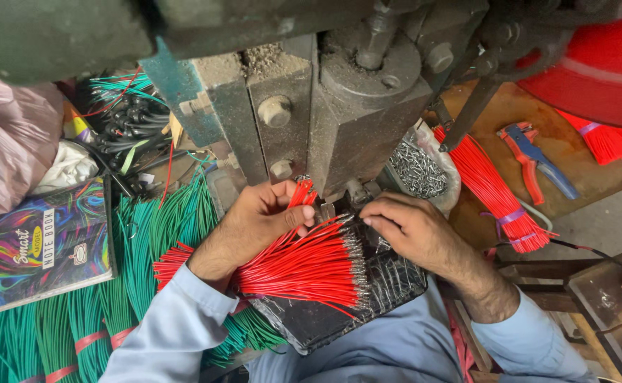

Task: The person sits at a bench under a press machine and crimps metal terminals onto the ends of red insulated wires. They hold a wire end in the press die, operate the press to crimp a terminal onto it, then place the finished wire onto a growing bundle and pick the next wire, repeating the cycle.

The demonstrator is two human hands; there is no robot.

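Observation:
My left hand (254, 220) grips a small bunch of short red wires (302, 193), held up right under the grey press machine (339, 113). My right hand (407, 227) pinches at the metal-tipped ends of a fan of red wires (304, 266) that lies on a black pad (368, 298) in my lap. The tips of that fan point right, toward my right fingers. Both sleeves are light blue.
Bundles of green wires (148, 241) lie at the left beside a colourful notebook (38, 245). A tied red wire bundle (495, 191), a bag of metal terminals (417, 170) and a red-and-blue stripping tool (534, 159) rest at the right. A pink bag (6, 135) sits far left.

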